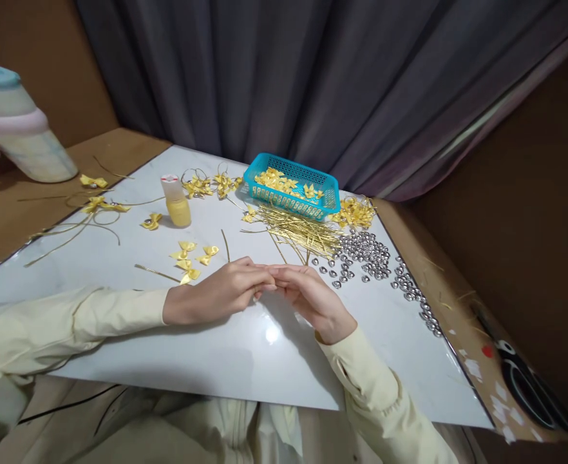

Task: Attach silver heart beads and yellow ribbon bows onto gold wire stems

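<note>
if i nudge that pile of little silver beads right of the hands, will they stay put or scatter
The silver beads look small, rounded and loose on the glossy white board, so a nudge would probably scatter them. A trail already runs toward the board's right edge, so some might drop off.

The room is dim, but a lamp above makes a small bright spot on the shiny white board (271, 333). Soft shadows lie under the arms. The picture bends at its edges.
</note>
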### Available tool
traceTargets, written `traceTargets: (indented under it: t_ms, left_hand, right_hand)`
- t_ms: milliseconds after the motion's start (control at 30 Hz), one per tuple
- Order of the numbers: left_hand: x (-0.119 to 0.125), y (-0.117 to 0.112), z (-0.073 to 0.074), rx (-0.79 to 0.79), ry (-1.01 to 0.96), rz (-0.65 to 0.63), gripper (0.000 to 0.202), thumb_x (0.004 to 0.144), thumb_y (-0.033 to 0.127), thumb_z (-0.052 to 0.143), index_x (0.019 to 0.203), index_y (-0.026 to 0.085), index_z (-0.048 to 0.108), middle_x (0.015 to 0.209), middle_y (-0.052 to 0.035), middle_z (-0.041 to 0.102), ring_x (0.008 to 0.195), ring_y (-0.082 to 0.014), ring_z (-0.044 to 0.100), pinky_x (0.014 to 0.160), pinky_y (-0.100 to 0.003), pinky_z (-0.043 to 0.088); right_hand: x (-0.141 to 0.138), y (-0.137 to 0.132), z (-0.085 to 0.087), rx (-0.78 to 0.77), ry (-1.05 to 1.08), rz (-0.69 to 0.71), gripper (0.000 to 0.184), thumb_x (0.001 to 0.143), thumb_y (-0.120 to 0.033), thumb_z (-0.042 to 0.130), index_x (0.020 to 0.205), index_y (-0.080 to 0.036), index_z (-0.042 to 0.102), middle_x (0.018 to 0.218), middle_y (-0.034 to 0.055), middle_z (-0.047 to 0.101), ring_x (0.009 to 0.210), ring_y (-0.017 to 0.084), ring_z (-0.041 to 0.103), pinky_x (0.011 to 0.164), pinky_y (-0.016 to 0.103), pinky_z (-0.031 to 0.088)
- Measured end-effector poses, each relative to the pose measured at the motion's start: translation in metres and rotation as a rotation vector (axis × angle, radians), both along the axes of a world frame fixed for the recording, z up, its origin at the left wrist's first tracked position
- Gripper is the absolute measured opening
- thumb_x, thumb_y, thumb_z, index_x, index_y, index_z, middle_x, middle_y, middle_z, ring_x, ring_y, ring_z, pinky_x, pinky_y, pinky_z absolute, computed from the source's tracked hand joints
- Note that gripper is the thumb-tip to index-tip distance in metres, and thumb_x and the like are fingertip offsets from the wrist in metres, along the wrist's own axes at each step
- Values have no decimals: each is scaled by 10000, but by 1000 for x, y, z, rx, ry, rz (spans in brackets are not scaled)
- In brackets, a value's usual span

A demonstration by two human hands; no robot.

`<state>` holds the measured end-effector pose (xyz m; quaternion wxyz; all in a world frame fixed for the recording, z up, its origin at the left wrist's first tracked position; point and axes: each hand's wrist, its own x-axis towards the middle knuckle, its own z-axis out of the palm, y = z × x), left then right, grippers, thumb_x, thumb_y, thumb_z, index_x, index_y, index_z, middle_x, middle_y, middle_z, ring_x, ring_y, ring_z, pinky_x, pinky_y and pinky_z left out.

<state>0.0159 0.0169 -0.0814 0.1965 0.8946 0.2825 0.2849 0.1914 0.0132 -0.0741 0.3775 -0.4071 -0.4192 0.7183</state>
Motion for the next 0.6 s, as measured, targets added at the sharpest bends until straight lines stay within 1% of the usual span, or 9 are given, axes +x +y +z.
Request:
traceTargets:
  t_ms: [100, 200, 300, 400, 600]
  left_hand:
    - [0, 1, -1, 40, -1, -11, 280, 824, 34, 366, 748, 169, 598, 648, -6, 609, 662, -141, 528, 661, -245, 445]
    - [0, 1, -1, 62, -26, -21, 282, 830, 25, 369, 776, 172, 605, 685, -12, 630, 686, -142, 552, 679, -247, 451]
    - [1, 1, -1, 73, -64, -41, 274, 831, 18, 375, 764, 169, 594, 712, -24, 643, 706, -144, 568, 680, -241, 454]
    - [1, 1, -1, 75, -64, -41, 271, 836, 18, 376, 750, 166, 587, 705, -28, 637, 710, -148, 568, 672, -242, 456]
    - [-1, 1, -5, 91, -19, -6, 261, 843, 32, 404, 764, 160, 617, 646, -14, 611, 671, -153, 524, 650, -246, 436]
  right_hand:
    - [-2, 0, -3, 3, 5, -13, 83, 659, -293, 750, 705, -227, 774, 823, 45, 768, 845, 209, 701, 843, 325, 551]
    - [-2, 1, -4, -12, 20, -42, 78, 655, -272, 756, 715, -227, 773, 878, 42, 770, 894, 201, 698, 860, 305, 546]
    - [-2, 0, -4, -18, 35, -62, 81, 651, -271, 776, 723, -234, 775, 953, 43, 768, 989, 223, 683, 917, 331, 532]
    - [-1, 0, -2, -6, 23, -60, 84, 663, -283, 784, 735, -242, 774, 997, 47, 761, 1063, 246, 660, 966, 372, 512]
    - [2, 2, -3, -2, 56, -76, 113, 649, -295, 797, 746, -240, 774, 1039, 65, 746, 1126, 239, 629, 997, 341, 491]
